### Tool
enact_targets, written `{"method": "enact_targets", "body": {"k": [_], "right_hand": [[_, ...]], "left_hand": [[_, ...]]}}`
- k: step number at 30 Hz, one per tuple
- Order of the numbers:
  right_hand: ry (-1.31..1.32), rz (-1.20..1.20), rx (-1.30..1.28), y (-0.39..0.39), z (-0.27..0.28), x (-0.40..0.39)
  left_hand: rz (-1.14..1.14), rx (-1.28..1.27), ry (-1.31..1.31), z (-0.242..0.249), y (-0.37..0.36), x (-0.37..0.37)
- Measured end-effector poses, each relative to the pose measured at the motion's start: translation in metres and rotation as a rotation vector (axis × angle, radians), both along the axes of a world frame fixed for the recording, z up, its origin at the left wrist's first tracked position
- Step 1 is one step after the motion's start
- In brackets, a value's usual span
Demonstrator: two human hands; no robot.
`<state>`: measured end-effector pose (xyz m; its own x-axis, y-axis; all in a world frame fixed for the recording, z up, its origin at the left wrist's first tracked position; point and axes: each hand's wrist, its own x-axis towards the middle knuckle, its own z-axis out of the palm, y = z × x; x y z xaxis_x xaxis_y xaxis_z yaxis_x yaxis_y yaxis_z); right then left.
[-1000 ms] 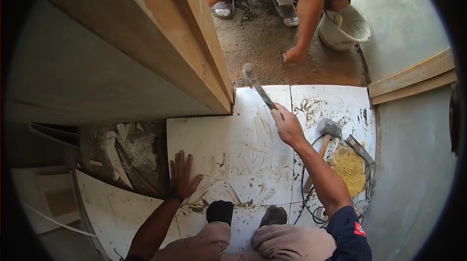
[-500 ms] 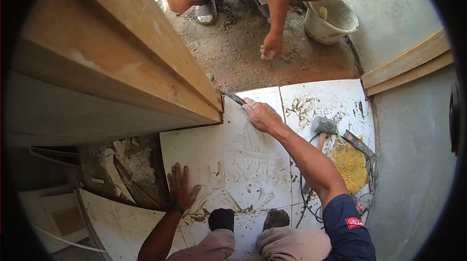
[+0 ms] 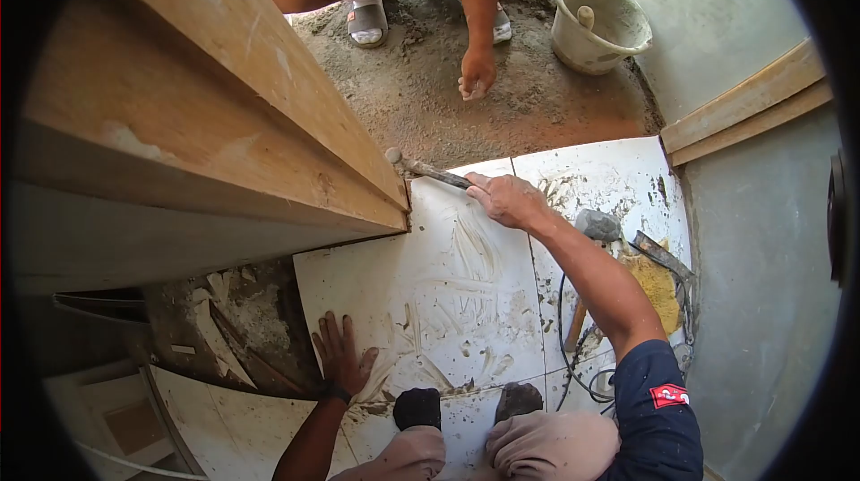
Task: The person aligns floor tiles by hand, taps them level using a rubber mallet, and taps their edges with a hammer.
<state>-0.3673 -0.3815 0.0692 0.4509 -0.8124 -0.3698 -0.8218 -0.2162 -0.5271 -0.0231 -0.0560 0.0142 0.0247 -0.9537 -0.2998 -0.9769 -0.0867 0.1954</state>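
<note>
My right hand (image 3: pixel 511 201) is closed round the dark handle of a hammer (image 3: pixel 439 175). Its mortar-smeared head lies to the left, by the foot of the wooden door frame (image 3: pixel 313 145) at the tile's far edge. Flat on the left part of a white floor tile (image 3: pixel 430 257) rests my left hand (image 3: pixel 345 356), fingers spread. Smears and bits of mortar cover the tile. My socked feet stand at its near edge.
Across from me a person (image 3: pixel 479 64) squats on the rough mortar bed (image 3: pixel 394 87), one hand hanging low. A bucket (image 3: pixel 596 33) stands beside them. To my right lie a mallet (image 3: pixel 597 225), a yellow sponge (image 3: pixel 658 288), a metal tool (image 3: pixel 661 255) and a black cable (image 3: pixel 564 338).
My right hand has moved slightly right with the hammer, whose head shows more plainly beside the frame. My left hand stays flat. The view has shifted a little.
</note>
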Motion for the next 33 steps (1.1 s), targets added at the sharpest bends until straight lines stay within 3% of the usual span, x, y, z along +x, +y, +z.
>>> {"method": "enact_targets", "body": {"k": [5, 9, 12, 20, 25, 27, 31, 33], "right_hand": [[-0.041, -0.154, 0.044, 0.001, 0.002, -0.022], [-0.052, -0.099, -0.033, 0.004, -0.017, -0.011], [0.050, -0.013, -0.013, 0.008, 0.005, -0.007], [0.086, -0.178, 0.052, 0.003, 0.011, -0.018], [-0.124, -0.213, 0.100, 0.012, -0.002, 0.015], [-0.322, -0.231, -0.003, 0.020, -0.021, 0.030], [-0.357, -0.261, 0.218, 0.019, -0.010, 0.043], [-0.427, -0.272, 0.133, 0.020, -0.024, 0.045]], "left_hand": [[-0.003, 0.002, 0.001, -0.004, -0.001, 0.003], [0.014, 0.004, 0.006, -0.004, 0.000, -0.001], [0.002, -0.017, 0.005, -0.006, 0.001, 0.000], [-0.001, 0.023, 0.043, 0.003, -0.004, 0.001], [-0.008, 0.031, 0.001, 0.001, -0.003, -0.002], [-0.010, 0.055, -0.017, 0.002, -0.004, -0.004], [-0.016, 0.058, -0.013, 0.003, -0.004, -0.004], [-0.016, 0.043, -0.010, 0.003, -0.004, -0.004]]}}
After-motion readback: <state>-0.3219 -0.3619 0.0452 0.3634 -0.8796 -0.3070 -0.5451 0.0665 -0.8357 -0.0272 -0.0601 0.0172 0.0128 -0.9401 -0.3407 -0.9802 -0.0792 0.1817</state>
